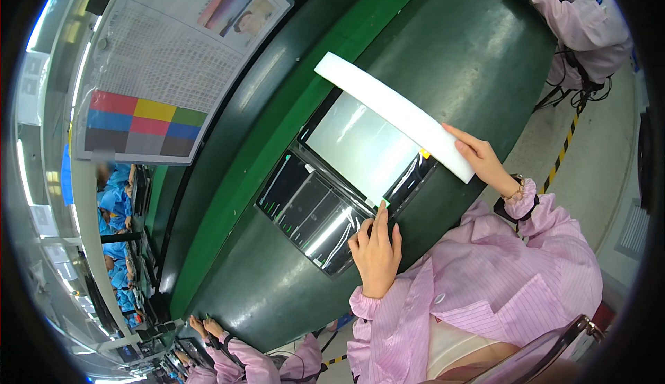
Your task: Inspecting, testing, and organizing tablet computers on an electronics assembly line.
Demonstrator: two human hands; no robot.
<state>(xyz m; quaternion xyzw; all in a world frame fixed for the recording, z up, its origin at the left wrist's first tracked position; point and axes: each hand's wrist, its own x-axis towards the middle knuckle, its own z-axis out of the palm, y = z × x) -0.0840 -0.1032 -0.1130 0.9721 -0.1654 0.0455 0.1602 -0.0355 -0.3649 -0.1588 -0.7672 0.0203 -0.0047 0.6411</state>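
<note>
An open laptop (315,212) lies on the dark green bench, its black base under shiny clear film. Its screen (360,141) glows pale white inside a black frame. Along the screen's right side runs a long white foam-like strip (395,107). My right hand (479,159) grips the near end of this strip, fingers laid along it. My left hand (377,249) has its fingers apart, and the forefinger reaches a green tag (384,204) at the screen's near corner. A yellow tag (424,154) sits at the screen's edge beside the strip.
A sheet (149,65) with text, a picture and colour blocks stands at the far left. A green ledge (228,207) borders the bench (478,31). Co-workers in pink sleeves work at the upper right (582,20) and lower left (242,360). People in blue show farther off.
</note>
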